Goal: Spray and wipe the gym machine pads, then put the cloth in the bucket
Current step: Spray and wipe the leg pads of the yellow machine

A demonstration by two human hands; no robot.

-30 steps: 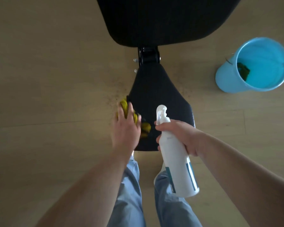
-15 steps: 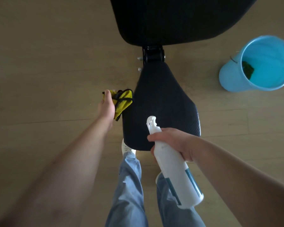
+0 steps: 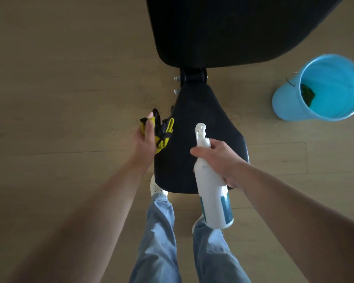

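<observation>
You're mid-job, I'd say. Your left hand (image 3: pixel 145 139) grips the crumpled yellow-and-black fabric cloth (image 3: pixel 164 131) at the left edge of the small black grainy seat pad (image 3: pixel 200 144). Your right hand (image 3: pixel 219 158) is wrapped round the smooth white plastic spray bottle (image 3: pixel 213 197). The big black back pad (image 3: pixel 233 27) probably needs doing too. The round light-blue plastic bucket (image 3: pixel 284 107) sits well apart on your right, and the cloth isn't in it yet.

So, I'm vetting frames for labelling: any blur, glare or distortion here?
Head view: wide-angle stretch at the edges; the bucket rim smears slightly; the black seat pad is too dark for texture; soft light, no glare; the cloth and spray bottle read clearly.
</observation>
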